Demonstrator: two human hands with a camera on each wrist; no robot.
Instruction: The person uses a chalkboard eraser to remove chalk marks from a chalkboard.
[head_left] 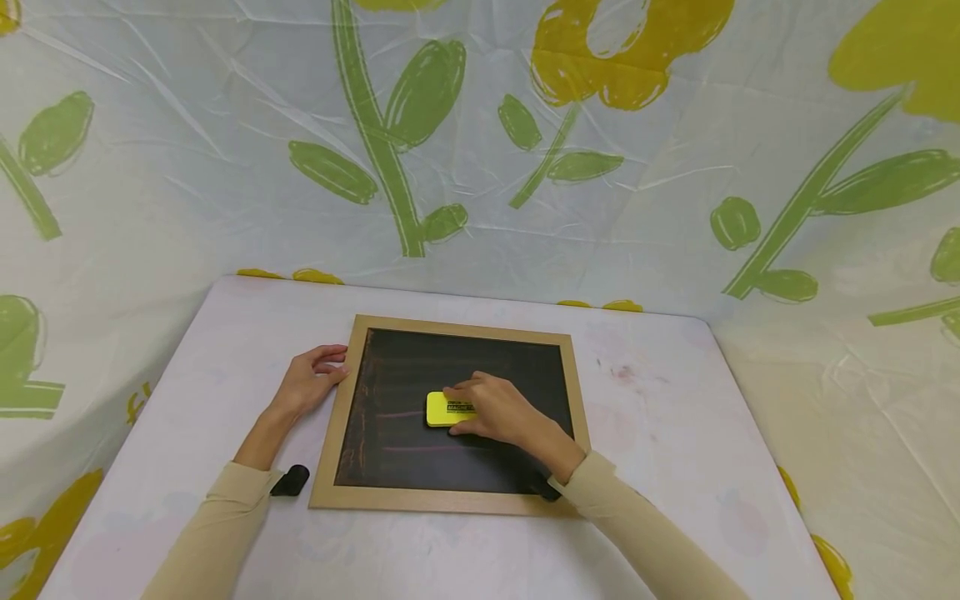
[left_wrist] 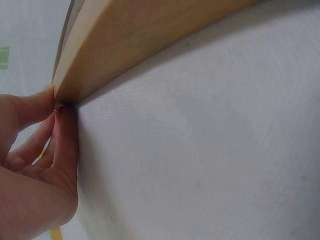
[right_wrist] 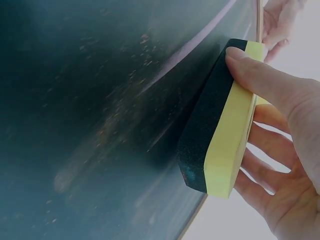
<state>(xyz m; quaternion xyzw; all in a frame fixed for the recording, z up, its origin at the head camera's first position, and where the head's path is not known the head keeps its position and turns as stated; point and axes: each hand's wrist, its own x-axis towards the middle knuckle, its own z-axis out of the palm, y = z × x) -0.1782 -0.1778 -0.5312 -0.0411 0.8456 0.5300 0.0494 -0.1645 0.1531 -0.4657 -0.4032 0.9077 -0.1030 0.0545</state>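
Note:
A framed chalkboard point(head_left: 465, 350) with a light wooden frame point(head_left: 390, 499) lies on the table. Faint purple chalk lines point(head_left: 423, 449) and brownish smears cross its dark surface. My right hand point(head_left: 498, 408) grips a yellow and black magnetic eraser point(head_left: 438, 409) over the middle of the board. In the right wrist view, the thumb lies along one side of the eraser point(right_wrist: 227, 125), fingers on the other, its black felt facing the board. At the board's left edge, my left hand point(head_left: 309, 383) holds the frame; in the left wrist view, thumb and fingertips meet its edge.
A white table point(head_left: 660, 417) with faint printed patterns bears the board. Reddish smudges point(head_left: 626, 372) mark the table to the right of it. A cloth with yellow flowers and green leaves point(head_left: 637, 233) hangs behind and around the table. Small black devices point(head_left: 292, 481) sit at the wrists.

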